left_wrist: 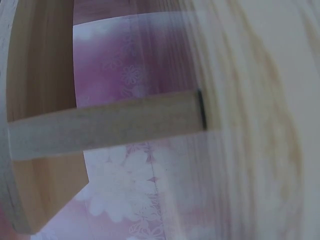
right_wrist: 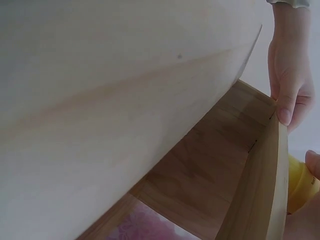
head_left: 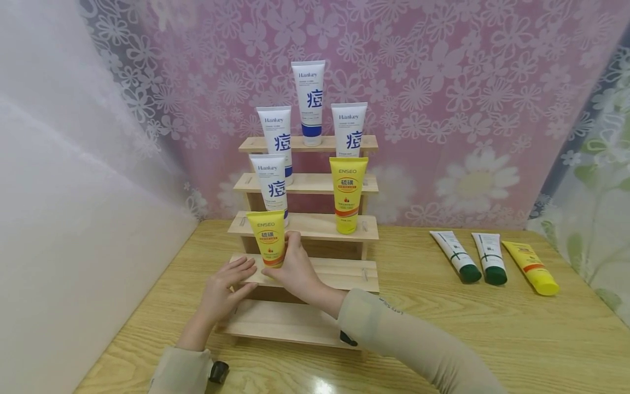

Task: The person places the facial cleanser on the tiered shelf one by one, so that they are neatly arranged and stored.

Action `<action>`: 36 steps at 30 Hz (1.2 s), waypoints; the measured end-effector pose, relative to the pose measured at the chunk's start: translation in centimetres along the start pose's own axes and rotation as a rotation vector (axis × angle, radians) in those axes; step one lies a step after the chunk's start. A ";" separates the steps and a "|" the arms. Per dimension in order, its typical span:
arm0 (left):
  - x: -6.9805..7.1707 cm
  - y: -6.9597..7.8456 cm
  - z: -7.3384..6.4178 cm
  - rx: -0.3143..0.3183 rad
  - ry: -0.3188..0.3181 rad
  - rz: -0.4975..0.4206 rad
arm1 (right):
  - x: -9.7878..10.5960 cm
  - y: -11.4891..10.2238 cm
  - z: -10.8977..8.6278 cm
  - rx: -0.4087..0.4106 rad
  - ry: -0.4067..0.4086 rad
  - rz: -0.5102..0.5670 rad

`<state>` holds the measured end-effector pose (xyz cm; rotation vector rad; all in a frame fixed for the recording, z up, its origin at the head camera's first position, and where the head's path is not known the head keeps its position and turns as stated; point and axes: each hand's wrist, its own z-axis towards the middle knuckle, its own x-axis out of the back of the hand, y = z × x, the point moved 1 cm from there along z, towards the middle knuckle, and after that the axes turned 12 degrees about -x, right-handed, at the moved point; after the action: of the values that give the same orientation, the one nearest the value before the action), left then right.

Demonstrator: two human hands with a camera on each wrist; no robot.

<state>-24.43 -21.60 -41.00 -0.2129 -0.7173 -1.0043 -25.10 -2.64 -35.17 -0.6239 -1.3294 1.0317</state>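
Note:
A yellow squeeze tube stands upright at the left of the second-lowest board of a wooden tiered display rack. My right hand holds this tube near its base, thumb in front and fingers at its right side. In the right wrist view, part of the yellow tube shows beyond the board. My left hand rests on the left end of the same board, fingers fairly straight on top and thumb at the front edge. The left wrist view shows only the rack's wood, no hand.
White-and-blue tubes stand on the upper tiers, and another yellow tube is on the middle tier's right. On the table at right lie two white tubes with green caps and a yellow tube. A white wall borders the left.

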 end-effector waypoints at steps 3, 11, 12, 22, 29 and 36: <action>0.0 0.1 0.0 0.008 -0.009 -0.002 | 0.4 -0.1 -0.2 0.015 -0.014 -0.004; -0.1 -0.2 -0.1 -0.033 0.029 0.021 | 1.7 -0.2 -0.9 0.076 -0.029 0.071; -0.1 -0.3 -0.1 -0.034 0.031 0.025 | 1.7 -0.2 -0.9 0.077 -0.032 0.083; -0.2 -0.3 -0.1 -0.049 0.027 0.037 | 1.8 0.1 -0.9 0.097 -0.022 0.133; -0.2 -0.2 -0.1 -0.032 0.020 0.016 | 1.6 0.2 -0.7 0.114 -0.014 0.119; -0.3 -0.4 -0.1 -0.053 0.037 0.016 | 1.6 0.3 -0.7 0.098 -0.018 0.110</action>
<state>-24.77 -21.67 -41.30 -0.2456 -0.6550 -1.0106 -24.64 -1.00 -34.78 -0.6208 -1.2633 1.1874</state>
